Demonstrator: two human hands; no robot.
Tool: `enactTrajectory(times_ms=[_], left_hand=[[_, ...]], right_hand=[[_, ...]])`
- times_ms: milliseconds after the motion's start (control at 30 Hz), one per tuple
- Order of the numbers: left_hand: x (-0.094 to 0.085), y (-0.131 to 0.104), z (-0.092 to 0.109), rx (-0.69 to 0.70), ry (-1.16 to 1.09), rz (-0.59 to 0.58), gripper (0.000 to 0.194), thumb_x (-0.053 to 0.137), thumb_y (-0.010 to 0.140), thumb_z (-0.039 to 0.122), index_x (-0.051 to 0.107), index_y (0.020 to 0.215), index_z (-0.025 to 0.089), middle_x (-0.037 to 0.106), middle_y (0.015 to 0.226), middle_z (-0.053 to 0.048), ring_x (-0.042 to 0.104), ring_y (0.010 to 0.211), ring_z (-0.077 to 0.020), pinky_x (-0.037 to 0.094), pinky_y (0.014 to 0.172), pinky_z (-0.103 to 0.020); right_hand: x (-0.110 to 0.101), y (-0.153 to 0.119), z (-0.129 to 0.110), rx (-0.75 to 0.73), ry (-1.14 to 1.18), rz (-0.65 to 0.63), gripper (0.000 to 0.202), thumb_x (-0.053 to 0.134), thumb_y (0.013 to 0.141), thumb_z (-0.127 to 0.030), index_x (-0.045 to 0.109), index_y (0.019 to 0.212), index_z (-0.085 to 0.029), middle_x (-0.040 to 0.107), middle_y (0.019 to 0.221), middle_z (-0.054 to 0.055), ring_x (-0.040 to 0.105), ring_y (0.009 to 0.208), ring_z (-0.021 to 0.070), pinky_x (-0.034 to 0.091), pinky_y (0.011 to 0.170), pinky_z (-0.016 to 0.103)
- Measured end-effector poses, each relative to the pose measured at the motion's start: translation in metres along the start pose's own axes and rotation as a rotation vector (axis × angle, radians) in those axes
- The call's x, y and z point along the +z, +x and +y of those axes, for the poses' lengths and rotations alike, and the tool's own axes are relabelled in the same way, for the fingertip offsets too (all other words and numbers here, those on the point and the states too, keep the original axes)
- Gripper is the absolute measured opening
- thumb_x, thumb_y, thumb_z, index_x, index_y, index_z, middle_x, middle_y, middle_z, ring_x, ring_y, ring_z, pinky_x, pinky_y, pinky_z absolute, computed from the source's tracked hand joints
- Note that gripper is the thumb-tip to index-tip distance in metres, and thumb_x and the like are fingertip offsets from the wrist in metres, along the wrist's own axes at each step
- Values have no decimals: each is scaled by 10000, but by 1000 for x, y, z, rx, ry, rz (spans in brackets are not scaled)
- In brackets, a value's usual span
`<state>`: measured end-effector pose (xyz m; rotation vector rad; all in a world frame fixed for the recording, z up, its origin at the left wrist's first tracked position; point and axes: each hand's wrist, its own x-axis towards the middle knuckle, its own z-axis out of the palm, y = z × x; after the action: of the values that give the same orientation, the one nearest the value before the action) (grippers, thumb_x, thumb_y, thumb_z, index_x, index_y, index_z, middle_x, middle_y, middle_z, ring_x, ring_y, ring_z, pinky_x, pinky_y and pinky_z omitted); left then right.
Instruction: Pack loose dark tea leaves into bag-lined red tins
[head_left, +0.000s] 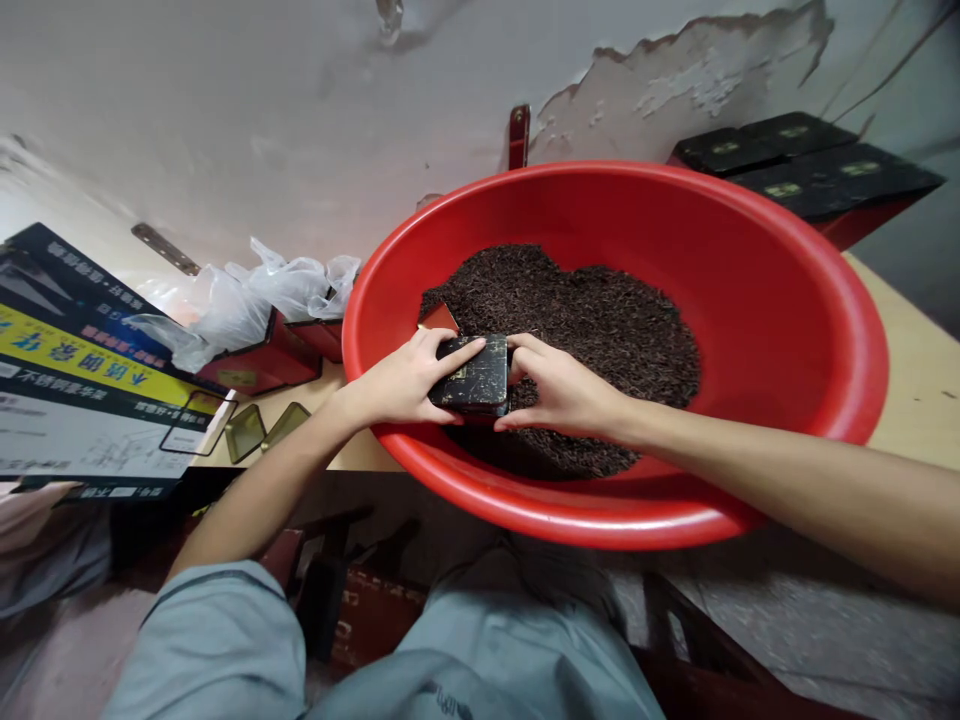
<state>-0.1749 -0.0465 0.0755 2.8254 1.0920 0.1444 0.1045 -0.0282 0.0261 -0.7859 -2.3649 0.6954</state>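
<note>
A worn black tin (pixel 484 378) with scuffed edges is between my two hands, above the near left part of a large red plastic basin (pixel 795 330). My left hand (pixel 401 380) is wrapped round the tin's left side, with a finger lying across its top. From the other side, my right hand (pixel 566 388) grips the right edge with bent fingers and thumb. Dark loose leaves, looking like dry tea (pixel 585 330), are heaped in the basin below. A small reddish piece (pixel 439 318) shows just beyond my left fingers; what it belongs to is unclear.
Black-topped tins (pixel 795 165) stand behind the basin at the right. On the left are red tins (pixel 277 352) with clear plastic bags (pixel 262 295), small gold-coloured lids (pixel 245 433) and a large printed carton (pixel 90 380). The peeling wall (pixel 300 120) closes off the back.
</note>
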Motion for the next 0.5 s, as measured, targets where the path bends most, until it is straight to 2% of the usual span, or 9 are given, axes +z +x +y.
enactTrajectory(times_ms=[67,133,200,267,367,433,500], left_hand=[[1,0,2,16,60,-7,1030,833,839,450,281,1693,286,458,1537,-227,465,1402,-411,445,1131,-627],[2,1,5,14,101,-26,1001,812,857,442,279,1690,289,458,1542,-224,446,1421,-414,448,1125,-618],[3,3,9,5,123,-50,990,794,868,460,270,1688,282,448,1558,-230,430,1438,-420,452,1117,-609],[3,6,14,-1,146,-68,990,779,869,488,270,1683,244,435,1572,-250,421,1449,-435,430,1133,-618],[4,11,24,-24,202,-71,985,752,869,507,286,1664,160,439,1571,-283,424,1445,-462,334,1192,-678],[6,13,31,-46,238,-68,977,728,875,507,291,1652,108,459,1554,-295,442,1429,-473,256,1220,-718],[8,14,37,-62,256,-63,993,719,871,495,279,1647,60,475,1538,-303,454,1418,-480,191,1241,-736]], right_hand=[[3,-2,1,51,30,38,571,969,665,-410,588,1036,-204,601,1409,179,670,1220,342,613,1001,510],[6,-3,1,45,63,81,754,954,676,-430,529,1256,-203,536,1494,205,625,1318,364,594,1049,530],[9,-5,1,-12,51,74,967,917,726,-450,384,1492,-195,467,1555,232,556,1412,385,543,1127,561],[13,-4,1,-66,-15,26,1156,880,774,-480,182,1642,-171,381,1614,272,459,1500,416,463,1202,605],[20,-3,0,-69,-122,-28,1322,833,811,-575,-26,1691,-88,230,1678,343,271,1600,456,387,1247,636],[24,-3,-2,-49,-191,-42,1320,771,844,-654,-33,1687,-34,201,1686,375,232,1611,470,393,1239,636],[25,-4,-6,-35,-279,-38,1265,673,877,-743,40,1684,-3,215,1686,391,249,1597,496,394,1223,658]])
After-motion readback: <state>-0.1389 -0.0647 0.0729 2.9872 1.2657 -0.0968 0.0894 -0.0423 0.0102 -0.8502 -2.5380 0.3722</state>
